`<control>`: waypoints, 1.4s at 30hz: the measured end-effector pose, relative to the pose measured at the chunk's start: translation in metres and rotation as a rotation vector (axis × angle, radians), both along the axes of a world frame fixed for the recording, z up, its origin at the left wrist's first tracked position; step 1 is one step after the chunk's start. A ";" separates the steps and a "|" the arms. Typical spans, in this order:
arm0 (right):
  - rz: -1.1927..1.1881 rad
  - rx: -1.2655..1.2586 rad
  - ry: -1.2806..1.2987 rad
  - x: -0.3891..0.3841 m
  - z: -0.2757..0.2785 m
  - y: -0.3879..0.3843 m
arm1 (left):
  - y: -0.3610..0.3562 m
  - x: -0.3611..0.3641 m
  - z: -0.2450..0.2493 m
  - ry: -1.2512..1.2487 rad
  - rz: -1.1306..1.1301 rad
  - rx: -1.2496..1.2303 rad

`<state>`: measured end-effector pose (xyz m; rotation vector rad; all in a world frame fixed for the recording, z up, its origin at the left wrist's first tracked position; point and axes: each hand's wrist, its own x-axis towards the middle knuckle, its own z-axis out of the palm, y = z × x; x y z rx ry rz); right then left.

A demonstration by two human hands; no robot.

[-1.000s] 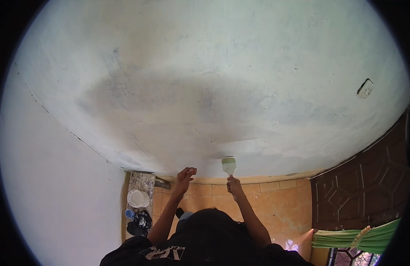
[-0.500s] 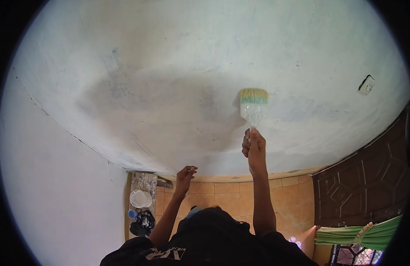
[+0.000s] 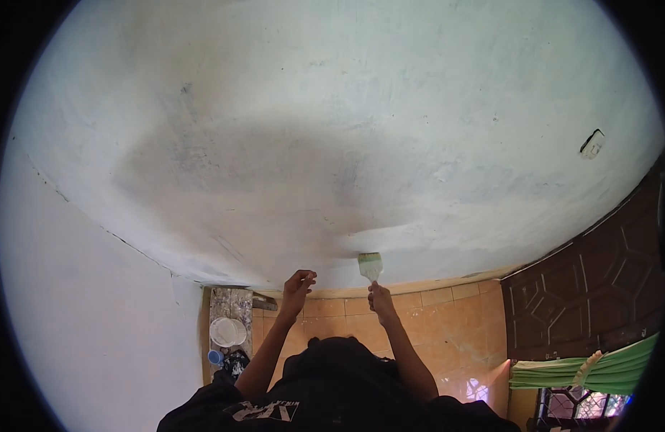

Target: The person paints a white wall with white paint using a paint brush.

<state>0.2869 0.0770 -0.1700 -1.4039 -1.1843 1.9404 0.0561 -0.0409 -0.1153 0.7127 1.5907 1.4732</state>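
My right hand point(image 3: 381, 299) is wrapped round the handle of a wide paintbrush point(image 3: 371, 267), whose bristles point up at the lower part of the whitish wall point(image 3: 448, 122). The brush has pale bristles and a light, paint-smeared body. To its left, my left hand point(image 3: 297, 290) is raised near the foot of the wall with loosely bent fingers, and nothing shows in it. The wall has patchy paint, and a broad shadow falls across its middle.
At the lower left a paint-spattered bench point(image 3: 240, 302) holds a white tub point(image 3: 228, 332), a blue cup point(image 3: 215, 356) and a black plastic bag point(image 3: 235, 362). Orange tiles point(image 3: 440, 331) cover the floor. A dark panelled door point(image 3: 577, 288), green curtain point(image 3: 613, 371) and wall socket point(image 3: 592, 144) are at right.
My right hand has brought the paintbrush down the wall and somewhat left, from mid-height to near the bottom. My left hand has stayed nearly in place.
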 end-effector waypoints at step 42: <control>-0.216 0.595 0.294 -0.020 0.272 0.014 | -0.015 0.013 -0.008 0.017 -0.231 -0.029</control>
